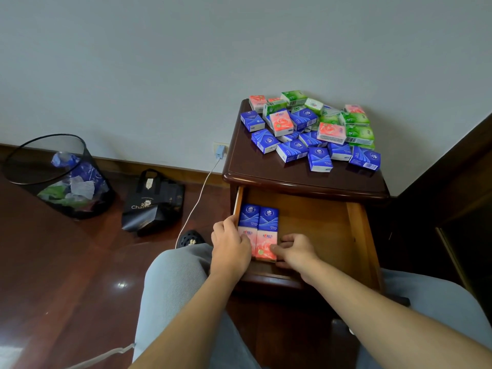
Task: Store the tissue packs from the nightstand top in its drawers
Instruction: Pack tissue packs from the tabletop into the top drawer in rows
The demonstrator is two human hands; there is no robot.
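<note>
Both hands [263, 249] flank pink packs [265, 245], left one half-hidden, in drawer [319, 222].

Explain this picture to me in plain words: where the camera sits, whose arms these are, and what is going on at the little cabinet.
The camera is worn on a person's head, looking down, so the arms are their own. No machine here. A wooden nightstand carries a heap of small tissue packs, blue, pink and green. Its top drawer is pulled open. Inside, at the left, lie two blue packs and two pink packs. The left hand and right hand touch the pink ones, seemingly lining them up. A bin and bag stand on the floor.
</note>
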